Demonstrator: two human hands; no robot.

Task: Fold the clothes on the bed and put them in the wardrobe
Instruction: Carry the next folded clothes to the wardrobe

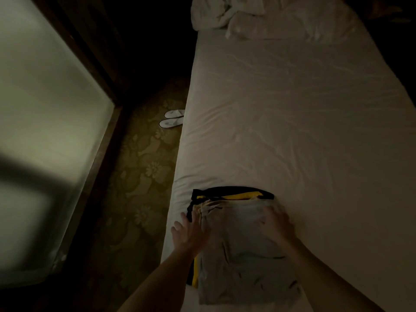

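A folded grey garment point(240, 251) lies on a black-and-yellow one point(229, 194) at the near left edge of the bed point(292, 120). The left hand point(191, 230) lies flat with fingers spread on the grey garment's left edge; the right hand point(274, 221) presses its far right corner, fingers fairly straight, gripping nothing.

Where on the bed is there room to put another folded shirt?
The wide bare sheet between the folded pile and the rumpled bedding at the far end is free, as is the strip to the right of the pile. The near left corner is crowded: the pile sits there with the left hand and right hand resting on it.
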